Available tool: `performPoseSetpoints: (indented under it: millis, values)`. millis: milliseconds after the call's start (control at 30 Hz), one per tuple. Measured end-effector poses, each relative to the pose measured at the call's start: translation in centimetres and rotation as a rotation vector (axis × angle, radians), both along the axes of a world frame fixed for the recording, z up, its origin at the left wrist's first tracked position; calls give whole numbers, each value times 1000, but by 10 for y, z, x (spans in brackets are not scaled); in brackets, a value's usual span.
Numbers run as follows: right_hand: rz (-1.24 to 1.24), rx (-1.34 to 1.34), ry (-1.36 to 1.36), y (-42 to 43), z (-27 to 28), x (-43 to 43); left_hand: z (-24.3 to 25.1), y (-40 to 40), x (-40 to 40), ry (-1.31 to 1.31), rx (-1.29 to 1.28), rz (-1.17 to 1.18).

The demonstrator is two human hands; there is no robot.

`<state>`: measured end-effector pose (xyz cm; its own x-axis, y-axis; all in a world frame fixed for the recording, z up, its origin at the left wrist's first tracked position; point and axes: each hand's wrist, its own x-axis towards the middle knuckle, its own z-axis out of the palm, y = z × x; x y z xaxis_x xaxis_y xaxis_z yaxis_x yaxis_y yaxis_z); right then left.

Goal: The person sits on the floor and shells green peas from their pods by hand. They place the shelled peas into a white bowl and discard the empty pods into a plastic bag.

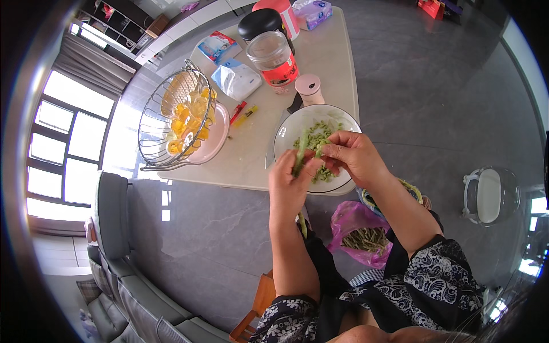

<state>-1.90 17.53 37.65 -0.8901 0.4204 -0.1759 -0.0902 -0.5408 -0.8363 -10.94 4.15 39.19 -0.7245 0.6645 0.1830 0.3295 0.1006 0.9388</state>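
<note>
My left hand and my right hand are close together over a white plate or shallow bowl with a dark rim. Between the fingers of both hands is a green bean pod, partly hidden by them. A longer pale green pod sticks up from my left hand. Small green beans lie in the bowl. A kitchen knife with a black handle lies partly under the bowl's left edge. Below my right forearm, a pink plastic bag holds many brownish-green pods.
On the table stand a pink lidded container, a clear jar with a red label, tissue packs and a wire basket of yellow-orange packets. A wooden stool is beside me; a clear-sided wheeled item is on the floor.
</note>
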Motion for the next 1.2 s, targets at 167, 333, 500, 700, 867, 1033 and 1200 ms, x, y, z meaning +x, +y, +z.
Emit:
performPoseSetpoints:
  millis: [167,333,500,700,867,1033,1200]
  values:
    - [7,-130,1,-3,5,1,2,-2,0,-73,2,-73]
    - [59,-196,19,0,2,1,-2,0,0,-82,0,-53]
    - [87,-224,54,0,-1,-1,-6,3,2,-240,82,-50]
    - [96,-232,20,2,-4,-3,-8,7,5,-332,112,-46]
    - [126,-176,-41,6,-1,-2,-4,6,6,-322,87,-32]
    - [115,-160,-24,6,2,0,0,6,7,-360,89,-22]
    - [131,-169,-2,4,-4,-1,-6,5,3,-308,39,-12]
